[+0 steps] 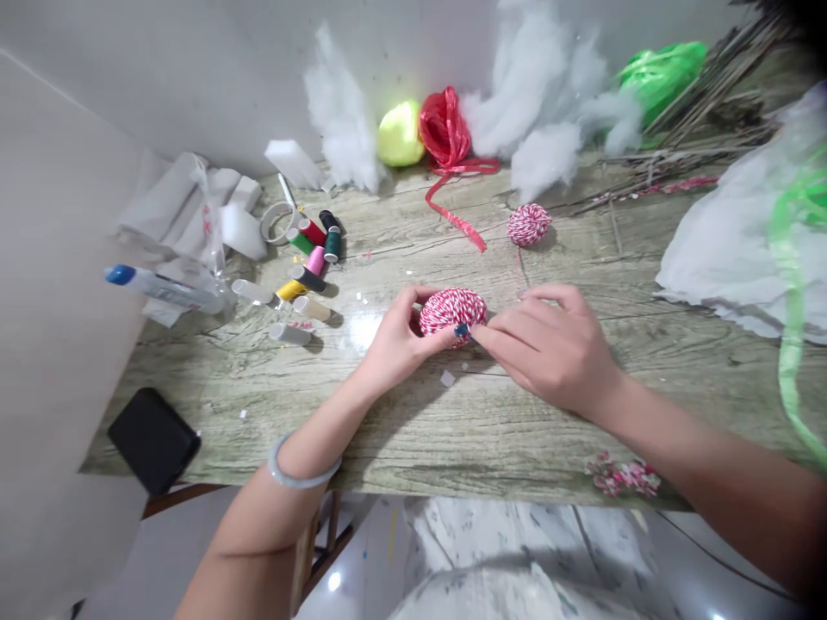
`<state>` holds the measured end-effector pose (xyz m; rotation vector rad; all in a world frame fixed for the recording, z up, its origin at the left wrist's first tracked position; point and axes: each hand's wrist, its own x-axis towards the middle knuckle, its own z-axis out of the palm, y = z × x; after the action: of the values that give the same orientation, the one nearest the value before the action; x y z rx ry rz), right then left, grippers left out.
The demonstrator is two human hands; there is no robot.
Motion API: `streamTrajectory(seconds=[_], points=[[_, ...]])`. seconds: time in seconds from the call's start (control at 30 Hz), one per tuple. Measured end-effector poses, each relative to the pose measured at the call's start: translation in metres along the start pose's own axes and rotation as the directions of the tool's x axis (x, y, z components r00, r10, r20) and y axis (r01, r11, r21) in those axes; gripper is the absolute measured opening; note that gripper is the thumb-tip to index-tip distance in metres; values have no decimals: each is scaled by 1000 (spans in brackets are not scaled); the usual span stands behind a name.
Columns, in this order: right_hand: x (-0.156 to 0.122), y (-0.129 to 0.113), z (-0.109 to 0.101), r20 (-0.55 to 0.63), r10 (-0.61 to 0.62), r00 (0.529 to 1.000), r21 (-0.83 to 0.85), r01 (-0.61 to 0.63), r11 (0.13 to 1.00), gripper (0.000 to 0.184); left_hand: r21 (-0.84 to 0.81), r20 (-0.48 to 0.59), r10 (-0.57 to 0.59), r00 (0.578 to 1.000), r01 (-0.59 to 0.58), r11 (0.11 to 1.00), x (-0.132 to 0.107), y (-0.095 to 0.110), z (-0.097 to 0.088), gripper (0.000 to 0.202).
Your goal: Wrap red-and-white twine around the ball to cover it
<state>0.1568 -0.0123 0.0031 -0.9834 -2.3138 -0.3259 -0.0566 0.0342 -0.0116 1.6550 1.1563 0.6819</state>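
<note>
In the head view, the left hand [395,337] has its grip wrapped around a large ball of red-and-white twine [452,307], its thumb along the near side. The ball is held above the middle of the table [401,439]. The right hand [559,349] reaches its fingertips to the ball's right edge; whether its grip pinches a strand cannot be told. A smaller twine ball [529,225] lies beyond the right hand, a strand trailing from it toward that hand. Thread spools [332,244] stand and lie to the left, near a tape roll [265,226]. Behind are red plastic ribbon [442,138] and white stuffing [536,77].
</note>
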Motion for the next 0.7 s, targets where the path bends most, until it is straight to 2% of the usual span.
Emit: streamTrajectory(seconds=[0.1, 0.2, 0.37, 0.53, 0.7], points=[[1, 0, 1, -22, -35, 999, -19, 34, 999, 17, -109, 20, -10, 1000, 12, 994, 2, -1, 1, 49], [2, -2, 0, -32, -64, 997, -46, 63, 997, 19, -127, 17, -9, 1000, 11, 992, 2, 1, 2, 47], [4, -6, 1, -16, -82, 996, -26, 82, 996, 21, -140, -48, -29, 998, 22, 990, 2, 3, 2, 44], [2, -7, 4, -3, -95, 996, 36, 95, 995, 19, -295, -92, -62, 994, 32, 955, 4, -5, 5, 42], [2, -6, 4, 10, -83, 996, 39, 83, 996, 21, -524, 41, -180, 983, 175, 833, 3, -3, 7, 39]])
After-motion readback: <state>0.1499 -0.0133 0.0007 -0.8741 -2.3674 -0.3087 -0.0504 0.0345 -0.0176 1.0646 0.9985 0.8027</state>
